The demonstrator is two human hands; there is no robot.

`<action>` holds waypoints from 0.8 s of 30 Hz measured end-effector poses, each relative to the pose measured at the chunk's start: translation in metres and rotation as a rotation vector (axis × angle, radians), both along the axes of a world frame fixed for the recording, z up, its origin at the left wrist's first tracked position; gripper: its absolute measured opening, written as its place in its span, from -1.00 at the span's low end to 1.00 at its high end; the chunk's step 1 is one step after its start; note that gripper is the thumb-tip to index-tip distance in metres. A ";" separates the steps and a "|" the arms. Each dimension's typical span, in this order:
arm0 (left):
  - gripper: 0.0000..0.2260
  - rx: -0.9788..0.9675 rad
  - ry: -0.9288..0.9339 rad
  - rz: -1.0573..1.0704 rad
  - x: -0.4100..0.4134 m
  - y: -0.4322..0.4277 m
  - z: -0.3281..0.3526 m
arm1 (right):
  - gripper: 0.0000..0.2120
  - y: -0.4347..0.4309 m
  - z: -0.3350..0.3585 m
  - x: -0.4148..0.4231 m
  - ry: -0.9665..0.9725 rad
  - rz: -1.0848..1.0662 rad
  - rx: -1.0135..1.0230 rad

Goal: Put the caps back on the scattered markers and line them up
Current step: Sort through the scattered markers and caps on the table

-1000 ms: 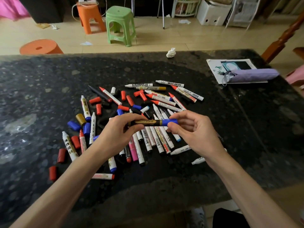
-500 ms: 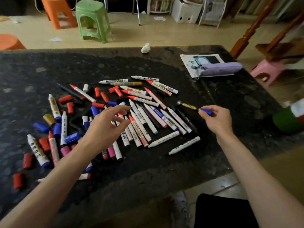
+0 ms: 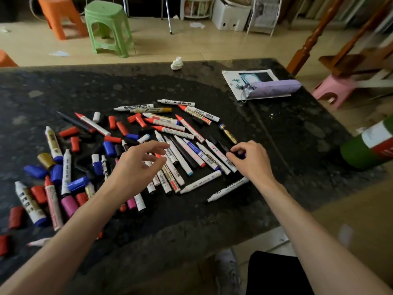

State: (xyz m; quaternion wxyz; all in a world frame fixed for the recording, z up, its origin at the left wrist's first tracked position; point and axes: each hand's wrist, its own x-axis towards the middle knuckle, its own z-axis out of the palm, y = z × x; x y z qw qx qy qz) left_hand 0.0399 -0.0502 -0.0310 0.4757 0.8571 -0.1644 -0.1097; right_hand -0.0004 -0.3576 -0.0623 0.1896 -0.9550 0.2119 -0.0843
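Nearest edge: both bare forearms reach in over the dark stone table point(image 3: 63, 92). Left hand point(image 3: 136, 169) hovers above the middle of the marker pile, fingers loosely spread and slightly bent, holding nothing; contact with the markers beneath cannot be confirmed. Right hand point(image 3: 253, 161) is low at the right end of the pile, fingers curled, thumb and forefinger pinching a small dark piece point(image 3: 240, 155) with a bluish tint; cap or marker end, cannot tell. Just nearer than the right hand, two white markers point(image 3: 227, 189) lie slanted, apart from the rest. Between the hands, a rough row of white-barrelled markers point(image 3: 191, 155) lies side by side, touching, tips pointing up-left, most uncapped. Left of the left hand: scattered loose red caps point(image 3: 68, 131), blue caps point(image 3: 109, 149), one gold cap point(image 3: 45, 160), a pink marker point(image 3: 69, 205), and several capped and uncapped markers at mixed angles. Just beyond the right hand, a gold marker with blue cap point(image 3: 228, 134) lies alone, capped, apart from the row. Farther: a second cluster of red-tipped markers point(image 3: 168, 124), roughly parallel. Far side of the table: crumpled white tissue point(image 3: 177, 63), printed sheet point(image 3: 231, 81), purple pouch point(image 3: 274, 87) on it. Right edge: green bottle point(image 3: 361, 154), blurred. Floor beyond: green stool point(image 3: 108, 26), orange stool point(image 3: 59, 15), pink stool point(image 3: 333, 90).
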 end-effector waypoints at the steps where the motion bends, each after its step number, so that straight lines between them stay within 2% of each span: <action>1: -0.74 -0.003 -0.001 0.002 0.000 0.000 0.000 | -0.77 0.003 0.000 0.001 0.029 -0.003 -0.025; 4: -0.75 -0.007 -0.006 -0.001 -0.001 0.000 0.002 | -0.74 0.008 0.007 0.002 0.033 -0.061 -0.027; 6: -0.75 -0.009 0.002 -0.008 -0.003 0.000 0.004 | -0.78 0.012 0.017 0.003 -0.024 -0.107 0.059; 11: -0.77 -0.048 0.047 -0.045 -0.007 -0.005 0.009 | -0.94 0.049 0.043 0.006 -0.138 0.033 0.569; 15: -0.68 -0.068 0.081 -0.092 -0.012 -0.009 0.013 | -0.95 0.092 0.059 0.009 -0.148 0.158 0.869; 17: -0.74 -0.099 0.089 -0.117 -0.014 -0.006 0.016 | -0.88 0.109 0.061 0.011 -0.082 0.187 1.010; 20: -0.82 -0.109 0.059 -0.090 -0.012 0.005 0.018 | -0.84 0.130 0.058 0.013 0.013 0.238 1.092; 24: -0.89 -0.047 0.013 0.042 -0.004 0.026 0.014 | -0.84 0.133 0.054 0.026 0.013 0.298 1.087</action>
